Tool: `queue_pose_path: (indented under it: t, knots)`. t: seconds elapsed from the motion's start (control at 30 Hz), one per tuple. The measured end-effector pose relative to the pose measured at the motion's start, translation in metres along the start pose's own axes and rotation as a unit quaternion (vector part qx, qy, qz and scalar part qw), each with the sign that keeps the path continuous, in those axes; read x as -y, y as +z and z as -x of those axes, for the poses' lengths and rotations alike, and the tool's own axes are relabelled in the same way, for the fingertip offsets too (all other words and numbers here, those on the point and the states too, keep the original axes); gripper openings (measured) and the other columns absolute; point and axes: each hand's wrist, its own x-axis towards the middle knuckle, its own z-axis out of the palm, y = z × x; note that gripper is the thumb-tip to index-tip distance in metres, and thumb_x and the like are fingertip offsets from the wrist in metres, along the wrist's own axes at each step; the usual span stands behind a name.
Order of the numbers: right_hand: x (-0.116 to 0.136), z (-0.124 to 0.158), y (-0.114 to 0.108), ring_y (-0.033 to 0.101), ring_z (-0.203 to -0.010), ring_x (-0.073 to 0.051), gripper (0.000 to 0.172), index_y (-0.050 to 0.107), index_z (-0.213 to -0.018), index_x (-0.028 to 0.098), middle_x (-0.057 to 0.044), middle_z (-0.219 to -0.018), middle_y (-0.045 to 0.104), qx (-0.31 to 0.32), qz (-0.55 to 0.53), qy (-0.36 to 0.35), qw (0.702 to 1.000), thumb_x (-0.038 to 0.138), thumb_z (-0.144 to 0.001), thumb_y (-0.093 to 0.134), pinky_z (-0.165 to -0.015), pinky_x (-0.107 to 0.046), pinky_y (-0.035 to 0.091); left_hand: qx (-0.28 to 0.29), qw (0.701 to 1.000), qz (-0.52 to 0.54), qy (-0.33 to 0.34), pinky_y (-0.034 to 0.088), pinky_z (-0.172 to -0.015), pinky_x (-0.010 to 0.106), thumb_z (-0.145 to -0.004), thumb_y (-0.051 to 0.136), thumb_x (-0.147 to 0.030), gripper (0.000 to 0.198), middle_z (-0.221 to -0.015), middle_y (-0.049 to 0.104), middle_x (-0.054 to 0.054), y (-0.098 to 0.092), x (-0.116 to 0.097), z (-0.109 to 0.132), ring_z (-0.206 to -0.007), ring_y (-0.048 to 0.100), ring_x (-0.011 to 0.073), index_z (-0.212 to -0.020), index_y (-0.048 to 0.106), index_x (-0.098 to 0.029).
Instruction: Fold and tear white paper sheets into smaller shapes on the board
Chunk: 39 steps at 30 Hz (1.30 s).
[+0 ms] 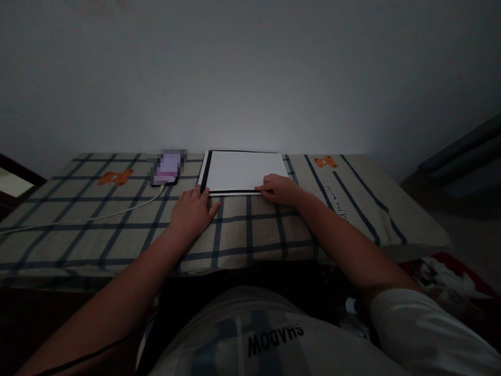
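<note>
A thin, flat white panel with black border strips, like a light pad, lies on the cloth-covered table against the wall. Its surface is bright and bare. My left hand lies flat with fingers spread, its fingertips touching the pad's near left corner and its thumb on the cloth. At the near edge, right of the middle, rests my right hand. Most of its fingers are curled, and one digit lies along the black border. Whether anything small is inside those curled fingers is hidden.
A phone, its screen lit and blurred, lies left of the pad with a white cable running off leftward. A checked tablecloth with bear prints covers the table. Crumpled white material sits in a red container at the lower right.
</note>
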Motion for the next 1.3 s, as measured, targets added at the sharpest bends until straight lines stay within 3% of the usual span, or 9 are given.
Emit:
queue_pose_path:
  t: [0.13,0.47,0.67,0.8,1.07,1.2,1.3]
  knots:
    - [0.001,0.0,-0.002,0.053,-0.091,-0.021,0.036,0.076,-0.118,0.02,-0.009,-0.097,0.065,0.009,0.003,0.007,1.0,0.032,-0.101,0.046,-0.07,-0.031,0.032,-0.001,1.0,0.0,-0.002,0.044,-0.105,0.046,-0.101,0.035,-0.056,0.067,-0.143,0.057,0.026,0.001,-0.001,-0.001,-0.125,0.058,0.0385,-0.135,0.058,-0.004]
    - [-0.001,0.001,0.002,0.053,-0.097,-0.022,0.035,0.075,-0.121,0.02,-0.01,-0.102,0.066,-0.033,0.001,-0.012,0.999,0.029,-0.099,0.05,-0.072,-0.031,0.036,-0.027,0.999,0.003,-0.023,0.047,-0.093,0.048,-0.1,0.038,-0.051,0.051,-0.128,0.065,0.021,-0.003,-0.006,-0.002,-0.115,0.061,0.0379,-0.118,0.065,-0.011]
    - [-0.001,-0.004,0.004,0.055,-0.102,-0.024,0.03,0.076,-0.114,0.017,-0.013,-0.112,0.068,-0.055,-0.001,-0.054,0.997,0.03,-0.099,0.053,-0.083,-0.034,0.04,-0.056,0.998,0.003,0.011,0.046,-0.095,0.049,-0.102,0.039,-0.039,0.04,-0.138,0.062,0.018,-0.002,-0.009,0.001,-0.124,0.058,0.0362,-0.117,0.066,-0.014]
    - [0.0,-0.006,0.007,0.055,-0.101,-0.023,0.031,0.074,-0.119,0.017,-0.013,-0.114,0.068,-0.046,0.005,-0.056,0.997,0.031,-0.1,0.054,-0.082,-0.034,0.039,-0.036,0.999,0.016,0.037,0.046,-0.092,0.048,-0.101,0.039,-0.034,0.036,-0.125,0.07,0.016,-0.006,-0.006,-0.004,-0.116,0.062,0.0344,-0.114,0.069,-0.018]
    - [0.005,-0.006,0.005,0.058,-0.09,-0.022,0.026,0.076,-0.094,0.015,-0.011,-0.096,0.071,-0.061,0.039,-0.062,0.995,0.028,-0.1,0.055,-0.073,-0.033,0.036,-0.036,0.996,0.018,0.082,0.048,-0.084,0.046,-0.101,0.036,-0.032,0.037,-0.113,0.074,0.013,-0.012,0.008,-0.016,-0.107,0.066,0.0336,-0.104,0.072,-0.019]
    - [0.002,-0.006,0.009,0.059,-0.09,-0.021,0.021,0.075,-0.092,0.016,-0.01,-0.094,0.073,-0.125,0.007,-0.046,0.991,0.024,-0.097,0.056,-0.075,-0.032,0.039,-0.102,0.984,0.133,0.067,0.05,-0.086,0.042,-0.098,0.046,-0.035,0.027,-0.118,0.073,0.01,-0.016,0.017,-0.035,-0.108,0.066,0.0305,-0.101,0.069,-0.021]
    - [-0.003,-0.008,0.01,0.059,-0.092,-0.021,0.02,0.074,-0.09,0.017,-0.009,-0.094,0.072,-0.197,-0.046,-0.008,0.979,0.024,-0.095,0.056,-0.081,-0.032,0.041,-0.154,0.944,0.288,0.047,0.051,-0.088,0.039,-0.094,0.053,-0.038,0.023,-0.113,0.074,0.009,-0.019,0.018,-0.063,-0.107,0.066,0.0273,-0.1,0.067,-0.021]
